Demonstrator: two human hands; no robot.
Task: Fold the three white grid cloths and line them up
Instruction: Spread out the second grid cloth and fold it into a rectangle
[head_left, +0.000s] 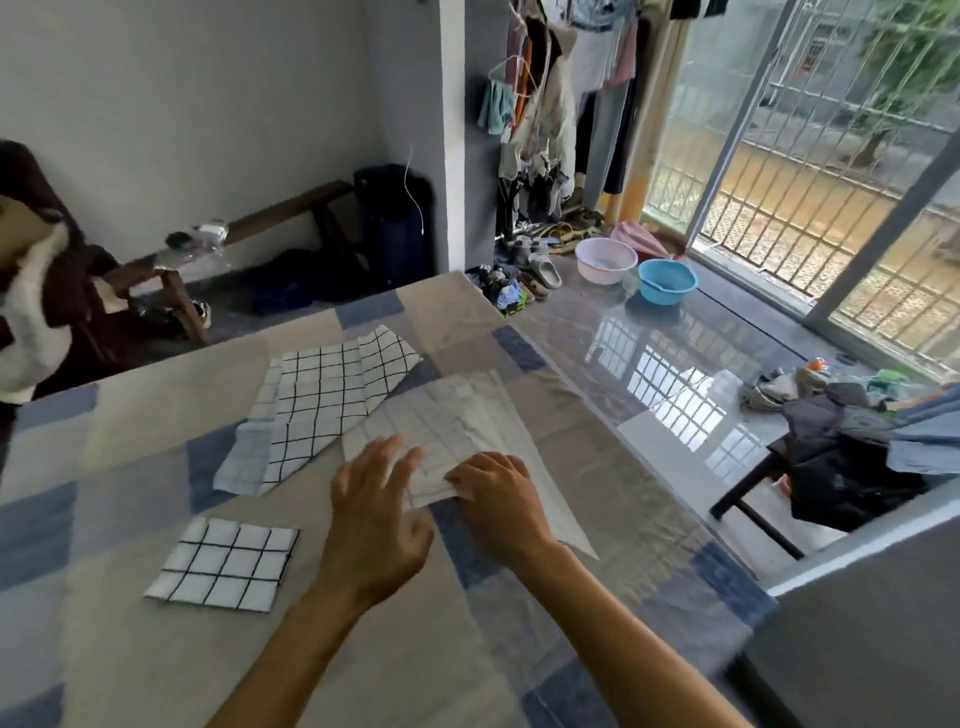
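Observation:
Three white grid cloths lie on the bed cover (130, 431). A small folded cloth (226, 564) sits square at the near left. A second cloth (322, 405) lies loosely spread further back, one corner turned over. The third cloth (467, 415) is spread pale side up, with its near corner between my hands. My left hand (376, 512) has its fingers stretched out flat over the cloth's near edge. My right hand (498, 499) pinches a fold of that cloth at its near left corner.
The bed's right edge runs diagonally beside a shiny tiled floor. A pink basin (605, 260) and a blue basin (666, 280) stand on the floor by the window. A pile of clothes (857, 441) lies at the right, a wooden bench (171, 280) at the left.

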